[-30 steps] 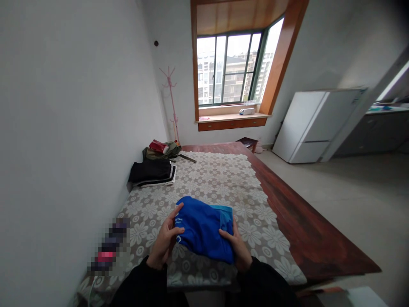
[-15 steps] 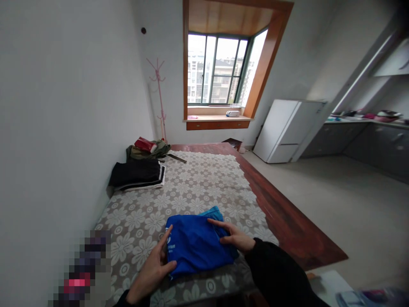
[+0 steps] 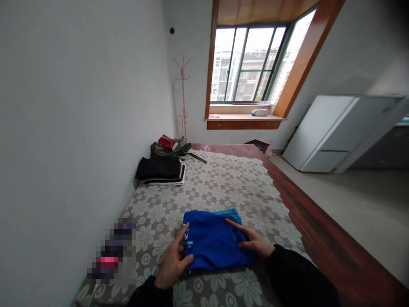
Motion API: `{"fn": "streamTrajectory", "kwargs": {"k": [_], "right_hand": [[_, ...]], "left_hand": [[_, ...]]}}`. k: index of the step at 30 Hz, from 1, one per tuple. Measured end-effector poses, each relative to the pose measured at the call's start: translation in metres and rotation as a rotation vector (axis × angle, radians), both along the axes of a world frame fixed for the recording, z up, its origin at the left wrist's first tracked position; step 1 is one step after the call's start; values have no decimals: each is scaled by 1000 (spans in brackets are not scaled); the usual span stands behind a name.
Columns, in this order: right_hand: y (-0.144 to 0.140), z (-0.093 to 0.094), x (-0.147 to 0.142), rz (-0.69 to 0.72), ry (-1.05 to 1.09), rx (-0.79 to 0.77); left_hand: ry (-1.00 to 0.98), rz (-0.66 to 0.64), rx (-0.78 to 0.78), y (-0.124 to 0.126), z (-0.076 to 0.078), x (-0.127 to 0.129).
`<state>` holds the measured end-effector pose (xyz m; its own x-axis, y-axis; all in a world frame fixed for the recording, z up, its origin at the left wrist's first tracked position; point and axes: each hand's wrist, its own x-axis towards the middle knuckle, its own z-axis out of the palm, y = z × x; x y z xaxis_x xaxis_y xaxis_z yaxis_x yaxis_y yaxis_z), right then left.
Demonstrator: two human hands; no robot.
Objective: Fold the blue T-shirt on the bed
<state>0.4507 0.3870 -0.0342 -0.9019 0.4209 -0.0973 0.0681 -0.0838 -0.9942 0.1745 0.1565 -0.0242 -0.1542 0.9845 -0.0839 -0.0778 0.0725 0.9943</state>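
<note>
blue cloth (image 3: 214, 241) is being pressed flat on flowered cover (image 3: 223, 183) | left hand (image 3: 174, 260) open at its left edge | right hand (image 3: 254, 243) open on its right side | black pile (image 3: 159, 169) far left

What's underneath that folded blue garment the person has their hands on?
The folded blue garment lies on a grey floral-patterned cloth spread over the wooden platform. A lighter blue layer peeks out at its far edge. Whatever lies directly beneath is covered. Left hand and right hand rest on it.

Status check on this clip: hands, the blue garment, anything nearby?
Left hand and right hand open, flat on folded blue fabric garment. Garment lies on floral-patterned bed cover. Folded black clothes well apart, by wall.
</note>
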Motion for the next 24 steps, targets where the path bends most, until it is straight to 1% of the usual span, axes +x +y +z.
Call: {"fn": "streamTrajectory", "kwargs": {"k": [2, 4, 7, 10, 18, 24], "right_hand": [[-2, -4, 2, 8, 58, -120], [-2, -5, 3, 27, 82, -164], [-1, -5, 3, 48, 87, -147], [-1, -5, 3, 38, 96, -136], [-5, 1, 1, 38, 102, -107], [-4, -6, 3, 21, 138, -42]], "left_hand": [[-35, 7, -2, 1, 0, 0], [-106, 3, 26, 3, 3, -2], [-239, -8, 105, 6, 9, -4], [-319, -7, 129, 8, 14, -7], [-372, -2, 135, 9, 16, -10], [-321, 33, 118, 6, 12, -7]]}}
